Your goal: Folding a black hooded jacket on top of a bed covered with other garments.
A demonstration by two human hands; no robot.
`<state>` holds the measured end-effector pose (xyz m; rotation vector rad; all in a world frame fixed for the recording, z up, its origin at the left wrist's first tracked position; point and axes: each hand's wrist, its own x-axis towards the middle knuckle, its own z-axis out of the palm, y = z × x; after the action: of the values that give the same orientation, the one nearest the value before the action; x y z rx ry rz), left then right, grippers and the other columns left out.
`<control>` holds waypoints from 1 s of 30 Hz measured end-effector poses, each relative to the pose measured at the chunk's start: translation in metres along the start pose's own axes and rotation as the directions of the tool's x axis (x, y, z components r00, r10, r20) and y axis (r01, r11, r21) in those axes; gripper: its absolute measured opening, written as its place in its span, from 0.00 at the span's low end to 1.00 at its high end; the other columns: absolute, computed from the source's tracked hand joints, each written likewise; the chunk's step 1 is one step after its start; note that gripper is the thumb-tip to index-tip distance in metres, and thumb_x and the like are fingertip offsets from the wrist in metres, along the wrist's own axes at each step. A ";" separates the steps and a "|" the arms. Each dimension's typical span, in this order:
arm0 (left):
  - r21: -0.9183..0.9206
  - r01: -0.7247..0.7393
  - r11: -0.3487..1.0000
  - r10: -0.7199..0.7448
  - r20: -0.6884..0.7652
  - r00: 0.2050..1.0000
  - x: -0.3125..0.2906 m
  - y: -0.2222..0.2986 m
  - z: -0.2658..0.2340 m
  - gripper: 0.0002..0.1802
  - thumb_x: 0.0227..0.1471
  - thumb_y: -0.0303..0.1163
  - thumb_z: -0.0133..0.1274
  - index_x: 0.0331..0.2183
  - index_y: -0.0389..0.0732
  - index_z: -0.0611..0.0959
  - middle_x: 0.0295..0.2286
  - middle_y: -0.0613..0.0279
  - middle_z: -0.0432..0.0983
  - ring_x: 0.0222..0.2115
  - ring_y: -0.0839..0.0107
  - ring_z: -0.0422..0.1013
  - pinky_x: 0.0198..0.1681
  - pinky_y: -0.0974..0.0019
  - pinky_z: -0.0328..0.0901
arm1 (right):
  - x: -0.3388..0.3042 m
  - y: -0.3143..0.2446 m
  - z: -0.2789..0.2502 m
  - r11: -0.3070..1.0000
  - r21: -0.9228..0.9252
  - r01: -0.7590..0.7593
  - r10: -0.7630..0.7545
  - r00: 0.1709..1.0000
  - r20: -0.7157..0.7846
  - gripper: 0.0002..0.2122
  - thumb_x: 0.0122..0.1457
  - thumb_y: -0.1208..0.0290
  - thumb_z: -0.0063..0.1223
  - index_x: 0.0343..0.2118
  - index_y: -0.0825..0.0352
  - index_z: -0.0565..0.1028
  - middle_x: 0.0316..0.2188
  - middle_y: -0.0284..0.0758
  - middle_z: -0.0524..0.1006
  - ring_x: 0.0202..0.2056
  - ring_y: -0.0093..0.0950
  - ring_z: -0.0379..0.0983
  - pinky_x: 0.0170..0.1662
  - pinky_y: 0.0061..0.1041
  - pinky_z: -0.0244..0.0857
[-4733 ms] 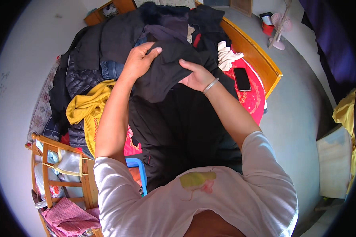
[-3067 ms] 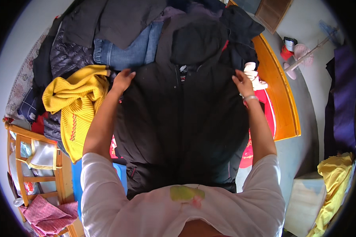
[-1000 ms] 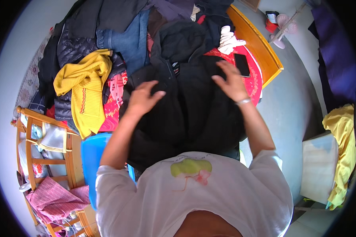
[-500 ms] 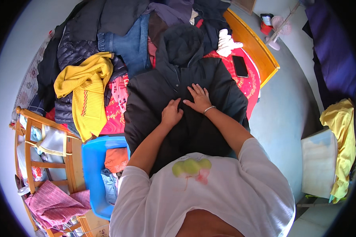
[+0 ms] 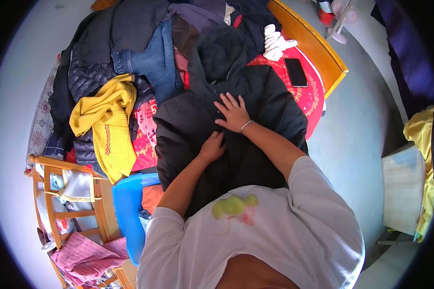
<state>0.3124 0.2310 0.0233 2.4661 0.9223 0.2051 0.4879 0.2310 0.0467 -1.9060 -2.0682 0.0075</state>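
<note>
Right hand [image 5: 233,114]: palm down on the coat, fingers spread, gripping nothing. Bangle [image 5: 247,126] at the wrist.

Left hand [image 5: 212,146]: fingers curled, at the coat's front just below the right; whether it pinches the cloth cannot be told.

Coat [image 5: 270,103]: black, hooded, laid out before the person, hood away from them. Change: a second ago the hands stood wide apart over its two sides; now both rest near its middle. The front halves have come together, so the opening appears, in judgement, closed and being smoothed.

Beside the coat: phone [image 5: 295,72], screen dark, on a red cover [image 5: 313,96]; white cloth [image 5: 277,44]; jeans [image 5: 154,60]; yellow sweater [image 5: 112,130], red zigzag stitching; blue tub [image 5: 130,212].

Markings: collar label, visible a second ago, no longer made out. Shirt [image 5: 275,226]: green-and-pink print, small lettering above it, too foreshortened to read.
</note>
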 end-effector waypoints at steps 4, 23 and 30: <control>-0.340 -0.001 0.941 0.010 0.024 1.000 0.024 -0.021 -0.057 0.17 0.46 0.39 0.55 0.38 0.39 0.80 0.35 0.51 0.76 0.36 0.56 0.73 0.40 0.63 0.66 | 0.001 0.004 0.016 1.000 -0.027 0.016 -0.016 0.999 -0.028 0.32 0.50 0.48 0.50 0.57 0.55 0.58 0.61 0.38 0.50 0.63 0.37 0.39 0.60 0.51 0.34; 0.079 0.413 0.907 -0.320 -0.507 0.800 0.078 -0.098 -0.133 0.10 0.49 0.39 0.52 0.29 0.43 0.78 0.25 0.53 0.76 0.26 0.52 0.72 0.29 0.53 0.64 | 0.006 0.007 0.018 0.999 0.015 0.031 -0.031 0.999 -0.028 0.31 0.51 0.47 0.48 0.57 0.55 0.60 0.61 0.37 0.50 0.63 0.36 0.38 0.60 0.50 0.32; 0.193 -0.155 0.969 0.235 -0.522 0.820 0.122 -0.029 -0.105 0.09 0.46 0.36 0.53 0.30 0.43 0.78 0.31 0.61 0.73 0.35 0.59 0.69 0.40 0.58 0.62 | 0.007 0.007 0.022 0.997 0.035 0.063 -0.060 0.995 -0.083 0.32 0.50 0.48 0.50 0.56 0.56 0.60 0.60 0.38 0.51 0.63 0.36 0.39 0.60 0.50 0.33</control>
<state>0.3564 0.3714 0.0960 2.6855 0.9164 0.9883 0.4891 0.2433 0.0256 -1.7896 -2.0574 -0.0451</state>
